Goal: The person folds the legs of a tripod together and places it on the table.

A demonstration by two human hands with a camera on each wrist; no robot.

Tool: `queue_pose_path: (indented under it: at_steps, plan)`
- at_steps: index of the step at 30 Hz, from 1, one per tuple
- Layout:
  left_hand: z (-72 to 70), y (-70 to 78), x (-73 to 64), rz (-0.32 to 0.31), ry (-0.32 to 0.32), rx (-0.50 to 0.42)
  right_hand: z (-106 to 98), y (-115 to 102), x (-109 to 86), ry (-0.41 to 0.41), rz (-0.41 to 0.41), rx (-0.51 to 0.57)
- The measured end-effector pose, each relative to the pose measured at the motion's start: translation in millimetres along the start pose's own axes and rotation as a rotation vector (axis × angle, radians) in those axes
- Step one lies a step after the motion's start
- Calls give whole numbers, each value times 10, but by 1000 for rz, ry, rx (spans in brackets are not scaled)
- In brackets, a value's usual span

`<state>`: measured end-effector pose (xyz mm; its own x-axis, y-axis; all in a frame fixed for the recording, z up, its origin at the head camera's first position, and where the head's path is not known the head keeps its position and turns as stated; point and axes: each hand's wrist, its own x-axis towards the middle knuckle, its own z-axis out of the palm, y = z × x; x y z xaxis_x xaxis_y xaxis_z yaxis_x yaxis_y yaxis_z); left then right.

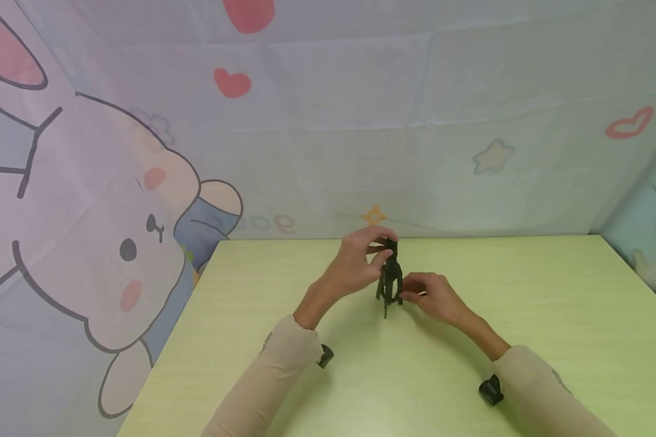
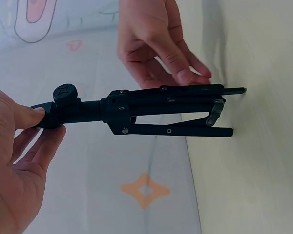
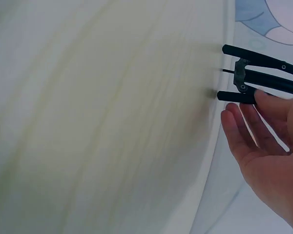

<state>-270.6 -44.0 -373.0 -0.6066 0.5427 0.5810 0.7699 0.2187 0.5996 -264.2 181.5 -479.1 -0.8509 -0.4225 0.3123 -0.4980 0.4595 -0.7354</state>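
Observation:
A small black mini tripod [image 1: 392, 273] stands roughly upright over the table, its legs only slightly spread. My left hand [image 1: 355, 261] pinches its top between thumb and fingers. In the left wrist view, a round knob [image 2: 65, 94] sticks out from the neck, just below those fingertips. Low down on the right side, my right hand [image 1: 434, 297] holds one leg [image 3: 234, 96] between thumb and fingertips. The legs are linked by a hinged brace [image 3: 240, 75]. Whether the feet touch the tabletop I cannot tell.
The pale yellow-green table [image 1: 525, 273] reaches back to a hanging cloth [image 1: 328, 152] printed with hearts, stars and a rabbit. A black piece shows at each sleeve cuff, the left one [image 1: 325, 356] and the right one [image 1: 491, 389].

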Motion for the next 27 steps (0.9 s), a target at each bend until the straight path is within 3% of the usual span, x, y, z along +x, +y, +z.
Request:
queue_pose_path:
  at_steps: [6,11,23,27]
  plan:
    - [-89,19,61,-27,-80,21,56,37,42,-104,20,54]
    - [-125,25,90,-52,-129,32,75,2,110,-121,26,41]
    - [-188,2,64,-32,-124,23,65,-10,232,-149,-27,41]
    - [-262,-13,9,-55,-87,4,3,17,231,-150,-41,20]
